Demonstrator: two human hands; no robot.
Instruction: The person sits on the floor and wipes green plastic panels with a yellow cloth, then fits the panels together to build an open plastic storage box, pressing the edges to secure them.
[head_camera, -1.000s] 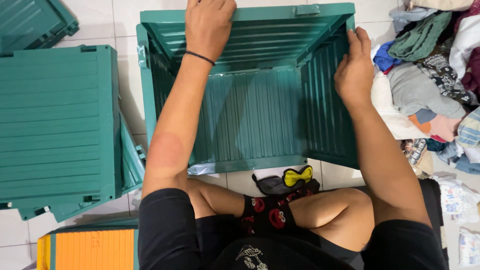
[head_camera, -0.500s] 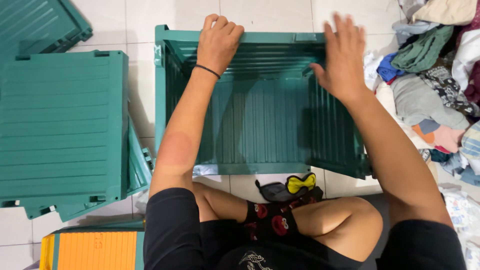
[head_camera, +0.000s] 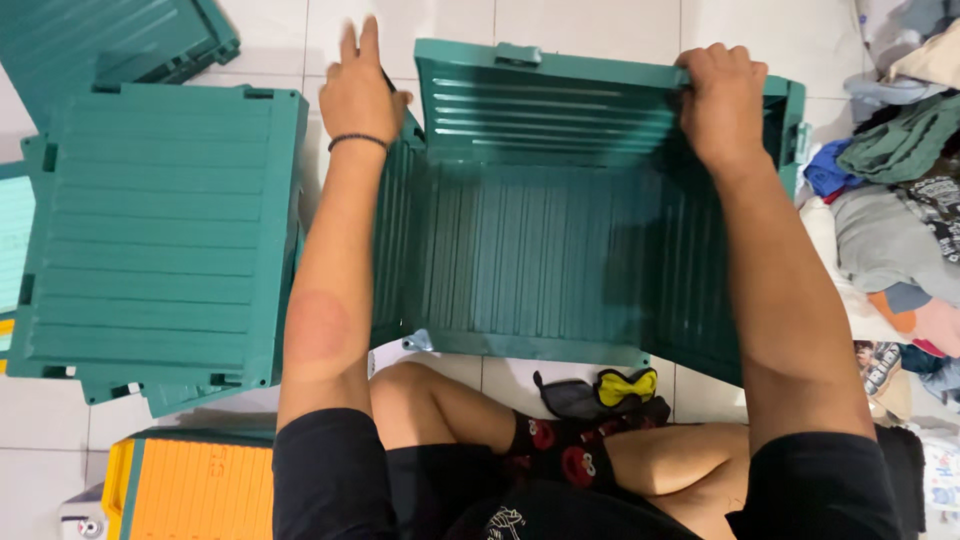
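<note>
A green plastic crate (head_camera: 560, 260) lies open on the white tiled floor (head_camera: 600, 20), just in front of the seated person's knees. Its walls and bottom are ribbed with long parallel slats, matte and hard, and the far wall tilts inward with a small latch tab on its top edge.

The left hand (head_camera: 360, 90) rests on the crate's left wall at the upper corner, fingers stretched out flat and together, pinching nothing; a thin black band circles the wrist. The right hand (head_camera: 722, 100) is curled over the far wall's right end, fingers wrapped over the rim and gripping it.

Left of the crate lies a stack of flat panels (head_camera: 160, 230) of the same green slatted plastic, square in outline with notched edges; how many are stacked cannot be told. One more green piece (head_camera: 130, 40) sits beyond it, off the crate's far left corner. Nearer the person than the stack, an orange ribbed panel (head_camera: 190, 485) with a green edge lies on the floor.

Right of the crate is a heap of clothes (head_camera: 890, 230), soft and crumpled, in green, grey, blue and pink. Against the crate's near edge, between the person's legs, lies a dark cloth (head_camera: 580, 398) with one yellow bow-shaped piece (head_camera: 628, 385) on it.
</note>
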